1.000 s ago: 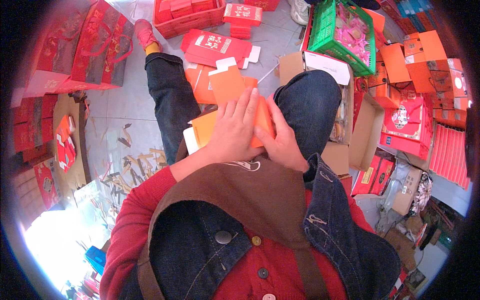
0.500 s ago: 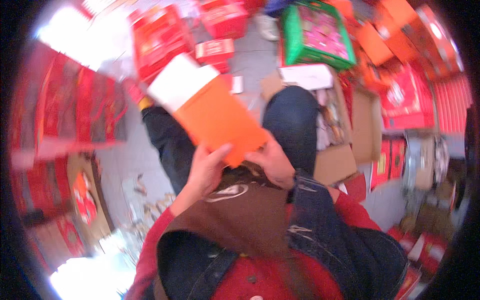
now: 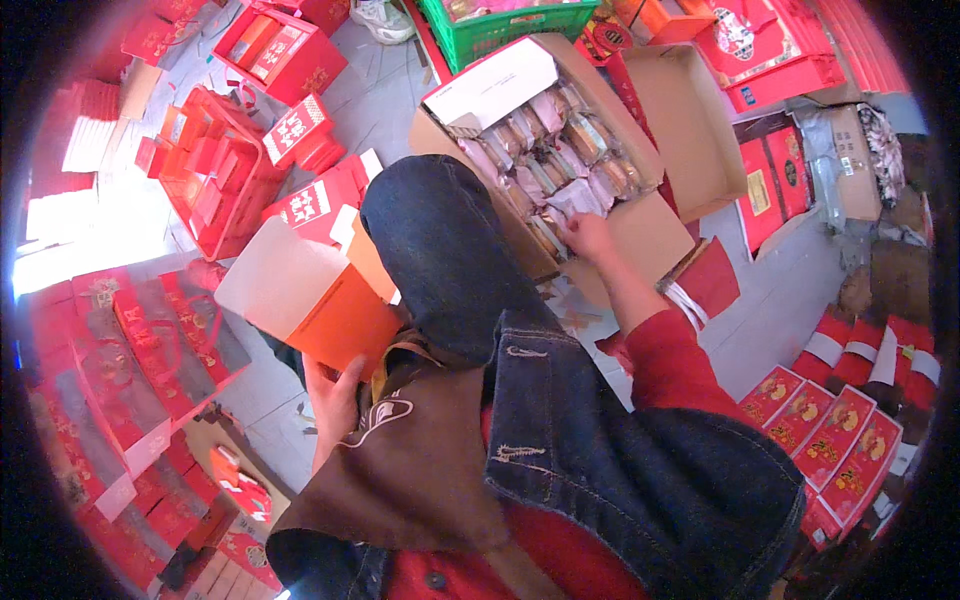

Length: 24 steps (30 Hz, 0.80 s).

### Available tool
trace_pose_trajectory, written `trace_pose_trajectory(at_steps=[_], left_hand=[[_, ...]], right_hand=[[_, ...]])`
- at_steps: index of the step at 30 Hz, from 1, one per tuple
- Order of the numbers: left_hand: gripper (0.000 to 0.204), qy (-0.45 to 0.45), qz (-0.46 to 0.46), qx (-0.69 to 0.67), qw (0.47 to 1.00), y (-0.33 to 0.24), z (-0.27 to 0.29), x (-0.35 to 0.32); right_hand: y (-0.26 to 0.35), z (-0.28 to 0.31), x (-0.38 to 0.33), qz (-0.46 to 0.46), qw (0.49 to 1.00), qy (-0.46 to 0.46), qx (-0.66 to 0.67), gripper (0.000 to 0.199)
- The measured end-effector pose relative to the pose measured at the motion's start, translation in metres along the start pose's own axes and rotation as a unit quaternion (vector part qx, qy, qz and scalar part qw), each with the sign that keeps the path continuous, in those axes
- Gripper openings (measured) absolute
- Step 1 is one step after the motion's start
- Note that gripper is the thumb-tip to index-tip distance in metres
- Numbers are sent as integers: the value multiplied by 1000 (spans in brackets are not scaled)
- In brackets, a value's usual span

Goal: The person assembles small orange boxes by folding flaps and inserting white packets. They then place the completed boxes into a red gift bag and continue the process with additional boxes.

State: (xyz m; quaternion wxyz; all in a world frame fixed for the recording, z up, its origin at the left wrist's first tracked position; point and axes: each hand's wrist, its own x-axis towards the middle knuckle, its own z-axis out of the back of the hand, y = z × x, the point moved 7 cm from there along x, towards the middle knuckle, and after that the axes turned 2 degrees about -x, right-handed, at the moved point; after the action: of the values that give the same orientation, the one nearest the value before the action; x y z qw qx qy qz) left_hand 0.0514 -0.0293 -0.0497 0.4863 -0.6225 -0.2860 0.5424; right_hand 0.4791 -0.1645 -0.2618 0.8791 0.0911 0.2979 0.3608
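My left hand (image 3: pixel 335 405) grips an orange paper box (image 3: pixel 345 318) by its lower end, thumb on the near face. The box tilts to the upper left with its pale flap (image 3: pixel 268 275) standing out. My right hand (image 3: pixel 588 237) reaches into an open cardboard carton (image 3: pixel 640 150) at the right. Its fingers close on a clear-wrapped packet (image 3: pixel 580 198) at the carton's near end. Several similar packets (image 3: pixel 590 140) with brownish contents lie in rows there. A white card (image 3: pixel 505 85) covers the carton's far end.
A green crate (image 3: pixel 520 30) stands beyond the carton. Red boxes (image 3: pixel 280 60) and a red basket of orange-red boxes (image 3: pixel 215 180) sit at the far left. Red gift bags (image 3: pixel 150 350) line the left side. Printed red boxes (image 3: pixel 820 440) lie at the lower right.
Both hands were on the orange box. My right hand has left it and moved right into the carton. The box has moved left in my left hand, and the view has shifted.
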Motion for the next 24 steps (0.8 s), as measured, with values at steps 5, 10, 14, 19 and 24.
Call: trace_pose_trajectory(at_steps=[5, 10, 14, 19, 24], left_hand=[[64, 50, 53, 13, 997, -8, -15, 14], [60, 86, 9, 19, 996, -25, -26, 14], [63, 103, 28, -1, 994, -45, -17, 23], [71, 254, 30, -62, 965, -62, -19, 33], [56, 297, 6, -46, 954, -63, 1, 18]], right_hand=[[-18, -48, 23, 38, 999, 23, -26, 33], [-32, 23, 42, 9, 999, 46, -5, 20], [48, 150, -6, 95, 925, -59, 363, 17], [234, 261, -120, 430, 826, -119, 343, 31], [341, 263, -181, 709, 689, -143, -36, 34]])
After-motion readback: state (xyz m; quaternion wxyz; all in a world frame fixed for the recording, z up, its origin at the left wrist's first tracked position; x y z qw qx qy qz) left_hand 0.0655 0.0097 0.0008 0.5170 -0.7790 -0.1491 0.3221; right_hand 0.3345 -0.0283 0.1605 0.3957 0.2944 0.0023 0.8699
